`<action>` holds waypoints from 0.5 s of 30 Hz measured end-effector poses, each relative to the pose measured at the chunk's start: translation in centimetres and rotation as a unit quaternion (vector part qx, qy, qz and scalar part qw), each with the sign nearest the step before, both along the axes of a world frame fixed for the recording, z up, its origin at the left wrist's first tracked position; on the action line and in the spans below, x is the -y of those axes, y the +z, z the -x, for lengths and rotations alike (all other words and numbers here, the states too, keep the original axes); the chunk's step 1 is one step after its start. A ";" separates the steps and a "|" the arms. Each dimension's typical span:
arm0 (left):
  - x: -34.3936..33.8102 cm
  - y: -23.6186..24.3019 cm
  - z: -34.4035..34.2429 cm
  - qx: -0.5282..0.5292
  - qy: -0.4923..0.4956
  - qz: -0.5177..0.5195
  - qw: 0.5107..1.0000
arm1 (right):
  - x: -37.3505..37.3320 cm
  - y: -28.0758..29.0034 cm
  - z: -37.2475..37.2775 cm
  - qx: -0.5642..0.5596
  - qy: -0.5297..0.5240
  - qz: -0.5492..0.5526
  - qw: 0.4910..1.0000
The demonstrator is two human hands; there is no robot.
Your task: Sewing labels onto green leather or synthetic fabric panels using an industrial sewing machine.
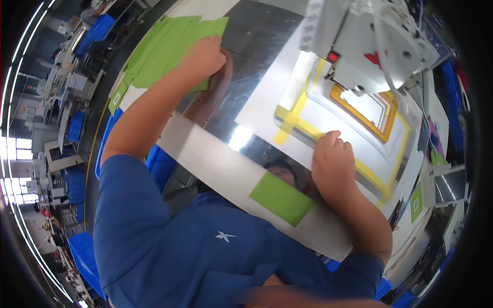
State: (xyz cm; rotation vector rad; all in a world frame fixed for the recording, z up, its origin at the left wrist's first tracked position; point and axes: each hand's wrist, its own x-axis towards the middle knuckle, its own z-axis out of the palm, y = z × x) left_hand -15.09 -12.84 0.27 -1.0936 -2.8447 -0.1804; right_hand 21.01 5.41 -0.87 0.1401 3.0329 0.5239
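Factory workstations [64, 115] and blue bins [82, 251] are seen at the left, beyond a shiny metal tabletop [267, 25]. Overlapping green fabric panels [167, 49] are spread at the table's far left; over their right end the left hand [208, 56] is placed, fingers bent, though whether fabric is gripped cannot be told. By the right hand [334, 159], its fingers curled, the near edge of a yellow-taped white template [321, 110] is met; any grip cannot be told. Above the template, an orange-edged frame [359, 117] is seen beneath a white sewing-machine head [380, 51]. Near the wearer, a single green panel [281, 199] is laid flat.
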 end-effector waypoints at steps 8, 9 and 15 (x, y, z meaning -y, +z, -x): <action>-0.8 -0.3 3.6 -0.037 -0.073 0.045 0.996 | 1.3 0.9 1.3 0.049 -0.026 -0.051 0.997; -1.0 -0.5 3.2 -0.011 -0.074 0.031 0.997 | 1.4 0.6 1.4 0.036 -0.013 -0.041 0.998; -2.2 0.3 -3.5 0.010 -0.134 0.049 0.990 | -4.7 6.1 0.1 0.002 -0.069 0.284 0.956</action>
